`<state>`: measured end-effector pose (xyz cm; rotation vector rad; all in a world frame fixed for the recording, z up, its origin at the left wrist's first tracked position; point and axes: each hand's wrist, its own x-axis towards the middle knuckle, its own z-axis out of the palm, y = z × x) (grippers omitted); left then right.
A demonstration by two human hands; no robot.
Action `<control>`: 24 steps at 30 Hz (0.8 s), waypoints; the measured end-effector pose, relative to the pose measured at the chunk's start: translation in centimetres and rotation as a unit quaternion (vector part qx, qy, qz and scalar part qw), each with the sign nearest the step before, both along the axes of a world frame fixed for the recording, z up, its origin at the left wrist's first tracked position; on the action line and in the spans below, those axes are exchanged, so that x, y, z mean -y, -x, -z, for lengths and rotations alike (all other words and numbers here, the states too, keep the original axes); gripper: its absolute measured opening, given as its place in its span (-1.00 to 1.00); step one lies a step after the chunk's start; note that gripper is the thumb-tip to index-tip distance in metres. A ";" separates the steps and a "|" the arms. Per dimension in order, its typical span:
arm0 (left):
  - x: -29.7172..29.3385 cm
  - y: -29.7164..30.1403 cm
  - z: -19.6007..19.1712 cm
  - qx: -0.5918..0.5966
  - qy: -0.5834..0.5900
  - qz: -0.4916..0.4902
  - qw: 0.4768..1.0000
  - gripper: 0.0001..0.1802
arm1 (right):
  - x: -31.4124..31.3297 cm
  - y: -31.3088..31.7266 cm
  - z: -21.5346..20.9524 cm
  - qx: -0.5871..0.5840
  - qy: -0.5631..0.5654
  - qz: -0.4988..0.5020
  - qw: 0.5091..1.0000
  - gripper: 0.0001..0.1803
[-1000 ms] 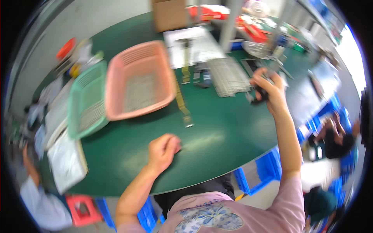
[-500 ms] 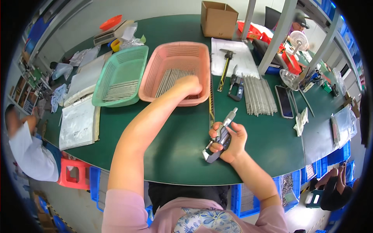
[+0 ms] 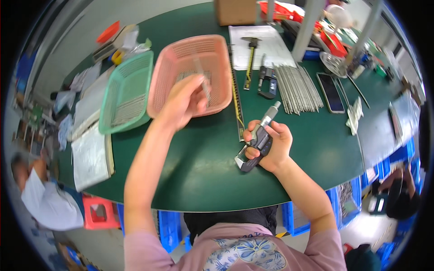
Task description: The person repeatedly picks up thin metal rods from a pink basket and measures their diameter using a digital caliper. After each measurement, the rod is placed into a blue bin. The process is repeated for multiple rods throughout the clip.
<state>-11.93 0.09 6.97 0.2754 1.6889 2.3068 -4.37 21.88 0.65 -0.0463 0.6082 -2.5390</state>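
Note:
My left hand [image 3: 183, 101] is raised in front of the pink basket [image 3: 165, 74] and pinches a thin metal rod [image 3: 202, 77] that points up over the basket. Inside the basket lie several more rods. My right hand [image 3: 270, 147] grips a digital micrometer [image 3: 257, 139] above the green table [image 3: 199, 167], its thimble pointing up and away from me. The two hands are apart, with a long steel ruler [image 3: 236, 101] lying on the table between them.
A green basket [image 3: 126, 92] with rods sits left of the pink one. A bundle of rods [image 3: 298, 88], a caliper [image 3: 250, 61] on paper, a dark phone [image 3: 331, 92] and a cardboard box [image 3: 235, 11] lie further back. Books [image 3: 90, 153] are at the left edge; other people sit at the left and right.
My left hand has lifted out of the pink basket with a rod pinched in it. My right hand still holds the micrometer, which it brought in from the far right a second ago.

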 end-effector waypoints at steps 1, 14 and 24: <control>-0.3 -2.1 -0.2 -0.021 -0.006 -0.014 1.000 -0.74 | 0.2 -0.1 -0.5 0.004 0.005 0.012 1.000 -0.51; -2.4 -11.6 5.0 -0.186 0.071 -0.160 0.967 -0.75 | 5.4 -1.6 0.6 -0.147 -0.073 0.019 0.986 -0.84; -1.9 -11.9 5.1 -0.365 0.194 -0.154 0.897 -0.73 | 5.3 -2.3 -0.8 -0.105 -0.110 0.011 0.988 -0.82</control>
